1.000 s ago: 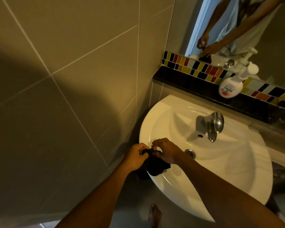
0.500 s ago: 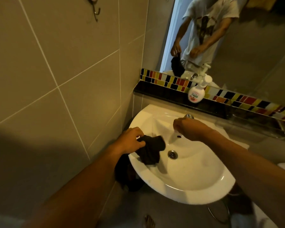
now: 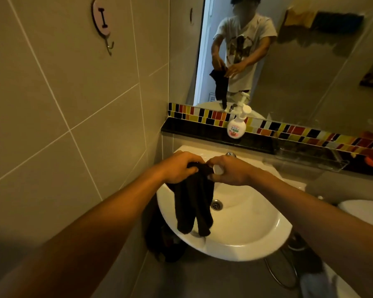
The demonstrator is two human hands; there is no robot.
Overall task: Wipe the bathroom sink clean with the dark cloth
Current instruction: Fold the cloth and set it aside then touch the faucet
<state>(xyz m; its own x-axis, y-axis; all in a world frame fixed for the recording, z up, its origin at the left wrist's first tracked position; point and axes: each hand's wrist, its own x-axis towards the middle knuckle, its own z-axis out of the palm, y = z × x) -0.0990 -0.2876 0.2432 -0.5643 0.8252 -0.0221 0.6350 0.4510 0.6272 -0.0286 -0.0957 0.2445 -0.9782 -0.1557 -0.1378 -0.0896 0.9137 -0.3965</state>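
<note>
Dark cloth (image 3: 192, 203) hangs in two folds over the left half of the white sink (image 3: 256, 239), beside the drain (image 3: 216, 204). Left hand (image 3: 179, 168) grips its bunched top, fingers curled round it; right hand (image 3: 228, 171) pinches the same top edge. Behind: black ledge (image 3: 192, 130) with pump soap bottle (image 3: 236, 127), mosaic tile strip (image 3: 289, 129), mirror (image 3: 321, 72). Beige tiled wall on the left carries a hook (image 3: 105, 24).

Glossy white ceramic sink (image 3: 241, 233), matt dark cloth (image 3: 192, 203), shiny, seemingly metal drain (image 3: 216, 204).
</note>
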